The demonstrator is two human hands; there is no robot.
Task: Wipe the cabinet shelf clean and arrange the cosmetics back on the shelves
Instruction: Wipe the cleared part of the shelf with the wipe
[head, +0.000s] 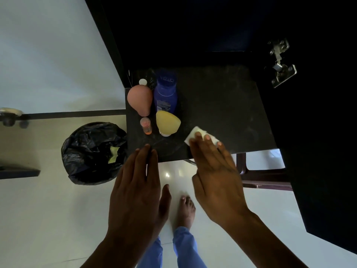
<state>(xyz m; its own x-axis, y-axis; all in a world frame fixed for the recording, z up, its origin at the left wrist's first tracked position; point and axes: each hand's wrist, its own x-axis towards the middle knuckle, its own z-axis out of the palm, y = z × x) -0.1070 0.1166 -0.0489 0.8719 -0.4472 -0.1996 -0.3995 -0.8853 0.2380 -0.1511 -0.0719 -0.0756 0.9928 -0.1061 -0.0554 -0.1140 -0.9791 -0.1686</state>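
Observation:
A dark cabinet shelf (222,105) fills the middle of the view. At its left end stand a pink bottle (140,99), a blue lotion bottle (165,93), a yellow bottle (167,121) and a small orange vial (145,125). A white cap (143,81) shows behind the pink bottle. My right hand (216,171) lies flat on a white tissue (195,135), pressing it onto the shelf near the front edge. My left hand (137,190) hovers open, its fingertips at the shelf's front edge, below the vial.
A bin lined with a black bag (92,153) stands on the floor left of the shelf. The open cabinet door with a metal hinge (281,62) is at the right. A dark chair frame (264,176) shows under the shelf. My foot (185,211) is on the pale tiles.

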